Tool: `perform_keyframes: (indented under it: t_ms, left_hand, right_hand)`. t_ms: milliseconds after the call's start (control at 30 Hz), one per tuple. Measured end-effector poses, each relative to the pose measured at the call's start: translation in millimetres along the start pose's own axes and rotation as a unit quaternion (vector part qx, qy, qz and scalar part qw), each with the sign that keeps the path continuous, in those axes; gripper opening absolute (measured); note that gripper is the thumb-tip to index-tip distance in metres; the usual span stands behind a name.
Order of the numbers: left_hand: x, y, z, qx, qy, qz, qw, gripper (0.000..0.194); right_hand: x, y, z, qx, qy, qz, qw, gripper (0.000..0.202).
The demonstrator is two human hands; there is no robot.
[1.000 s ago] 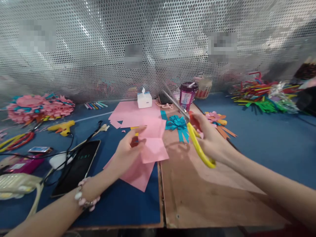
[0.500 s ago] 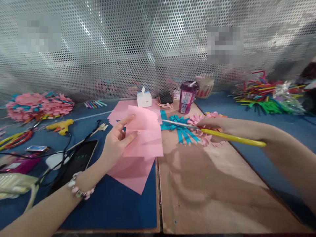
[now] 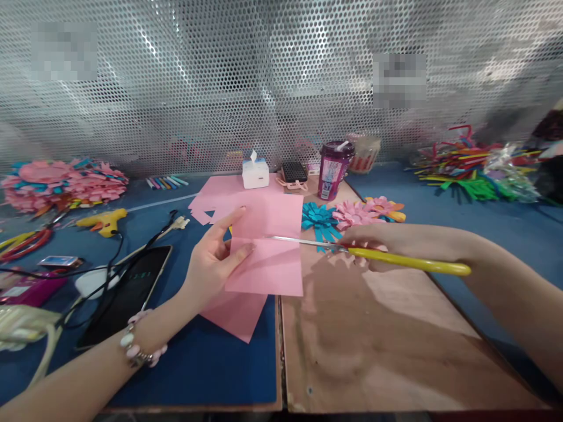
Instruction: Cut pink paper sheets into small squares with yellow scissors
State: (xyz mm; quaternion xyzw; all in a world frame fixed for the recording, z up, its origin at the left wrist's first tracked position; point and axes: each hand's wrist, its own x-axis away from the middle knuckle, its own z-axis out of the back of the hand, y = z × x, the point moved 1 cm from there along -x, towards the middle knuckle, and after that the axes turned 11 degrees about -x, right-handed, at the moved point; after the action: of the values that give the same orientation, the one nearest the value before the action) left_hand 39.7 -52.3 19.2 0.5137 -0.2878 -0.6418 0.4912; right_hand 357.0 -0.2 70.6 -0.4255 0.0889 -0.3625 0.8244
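Note:
Between its thumb and fingers my left hand (image 3: 220,258) pinches a sheet of pink paper (image 3: 272,269), held up in front of me with a faint line across its middle. My right hand (image 3: 373,240) is closed around yellow-handled scissors (image 3: 404,261). Their metal blade comes in from the sheet's right edge along that line, its tip near the paper's middle. I cannot tell how far the paper is cut. More pink paper (image 3: 237,316) lies below and behind the held sheet. Just past the scissors are a blue paper flower (image 3: 317,215) and pink paper flowers (image 3: 357,214).
A lidded purple cup (image 3: 333,173) and a white tissue box (image 3: 255,174) stand at the back. On the left lie a phone (image 3: 127,299), a yellow glue gun (image 3: 105,221), cables and a paper-flower pile (image 3: 65,186). Colourful strips (image 3: 470,167) lie at right.
The scissors have moved left and slightly down, so the blade now reaches over the pink sheet's middle. The held sheet has shifted right and a little lower, and looks flatter.

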Motion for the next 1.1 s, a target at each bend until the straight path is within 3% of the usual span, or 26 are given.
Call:
perform_keyframes:
  t_ms: [167, 600, 1100]
  left_hand:
    - [1.4, 2.6, -1.6, 0.013, -0.009, -0.001, 1.000, 0.062]
    - [5.0, 3.9, -5.2, 0.007, -0.014, -0.024, 1.000, 0.058]
    - [6.1, 3.8, -5.8, 0.003, -0.016, -0.029, 0.999, 0.058]
  right_hand:
    - [1.4, -6.1, -4.1, 0.009, -0.019, -0.044, 0.999, 0.038]
    - [0.5, -7.0, -3.1, 0.029, -0.025, -0.019, 0.999, 0.040]
    - [1.8, -7.2, -2.3, 0.033, -0.018, -0.041, 0.998, 0.043]
